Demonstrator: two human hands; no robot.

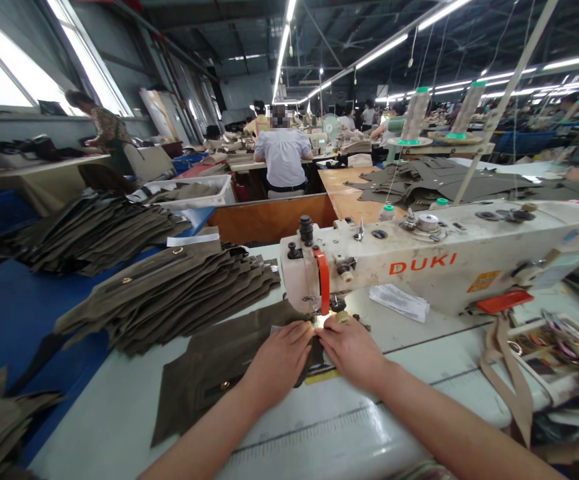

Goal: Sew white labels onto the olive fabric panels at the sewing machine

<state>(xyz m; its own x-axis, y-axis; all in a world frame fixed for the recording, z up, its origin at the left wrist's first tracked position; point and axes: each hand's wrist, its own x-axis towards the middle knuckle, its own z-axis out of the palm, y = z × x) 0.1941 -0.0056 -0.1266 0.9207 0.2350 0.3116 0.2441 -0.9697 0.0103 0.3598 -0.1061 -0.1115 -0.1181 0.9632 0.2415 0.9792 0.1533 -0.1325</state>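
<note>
Pale tabletop [104, 417], bare front-left edge, left hand [283, 353] on dark cloth [204, 360], right hand [353, 348] beside, grips unclear

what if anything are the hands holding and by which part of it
The left hand lies on the dark fabric panel, at its end by the sewing machine, the right hand close beside; whether either pinches it cannot be told.

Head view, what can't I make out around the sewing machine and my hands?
All in the head view:
- Cloth: partly hidden beneath your left hand; stitching at the fingertips of your right hand can't be told.
- Paper slips: print too small and blurred.
- Sewing machine: far end cut off by the right edge.
</note>
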